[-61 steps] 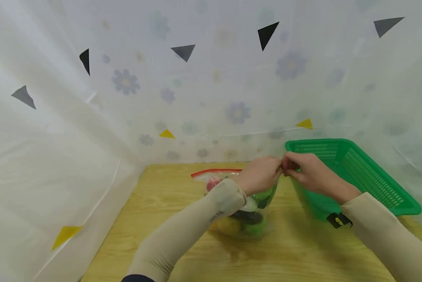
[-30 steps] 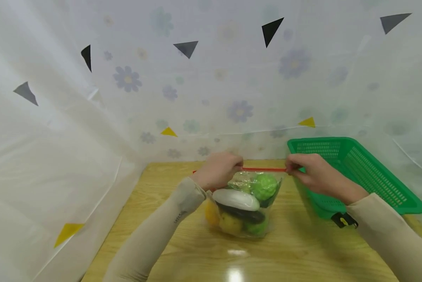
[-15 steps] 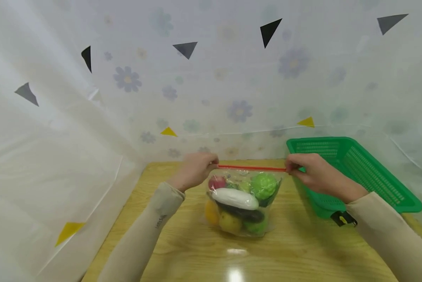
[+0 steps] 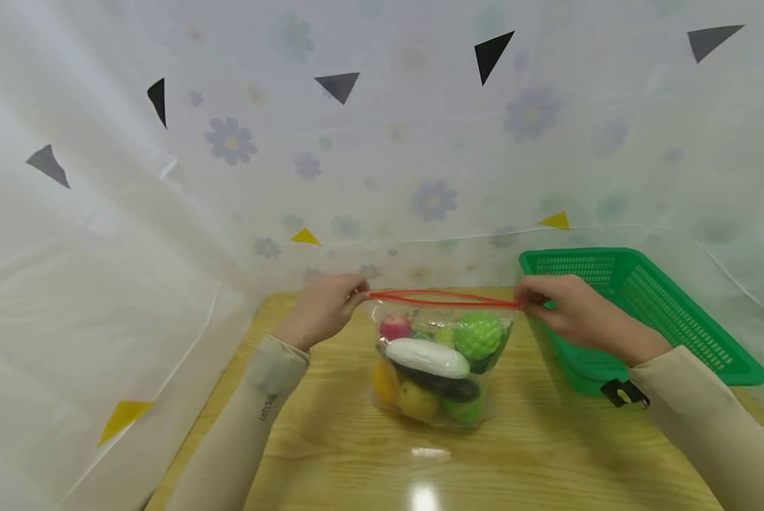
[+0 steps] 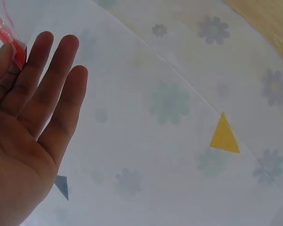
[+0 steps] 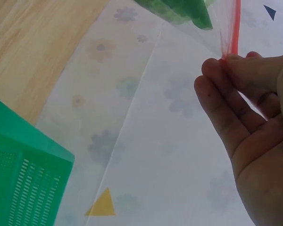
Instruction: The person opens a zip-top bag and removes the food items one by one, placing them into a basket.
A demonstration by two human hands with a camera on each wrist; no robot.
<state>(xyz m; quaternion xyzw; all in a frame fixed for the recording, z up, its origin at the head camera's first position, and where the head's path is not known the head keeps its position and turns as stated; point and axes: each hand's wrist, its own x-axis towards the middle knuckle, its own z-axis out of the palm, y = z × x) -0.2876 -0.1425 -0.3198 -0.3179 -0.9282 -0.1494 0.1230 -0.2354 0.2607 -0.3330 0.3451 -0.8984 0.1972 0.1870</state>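
Observation:
A clear bag (image 4: 429, 419) with a red top edge (image 4: 433, 303) stands on the wooden table, holding a white oblong item (image 4: 426, 358), a dark one (image 4: 435, 385) and several fruits or vegetables. My left hand (image 4: 320, 309) pinches the top edge's left end; in the left wrist view the left hand (image 5: 33, 127) has its thumb on the red strip (image 5: 20, 55), other fingers extended. At the right end, my right hand (image 4: 563, 312) pinches the same edge, as the right hand (image 6: 254, 108) does in the right wrist view. The two red lines of the edge bow slightly apart mid-span.
A green perforated basket (image 4: 694, 319) stands at the right, behind and beside my right wrist. The wooden table (image 4: 350, 461) meets pale flowered sheeting (image 4: 369, 177) at the back and left. In the right wrist view the basket (image 6: 33, 141) appears at lower left.
My left hand has moved left along the red edge, from beside my right hand to the far left end. The red lines, together half a second earlier, now part mid-span. My right hand has barely moved.

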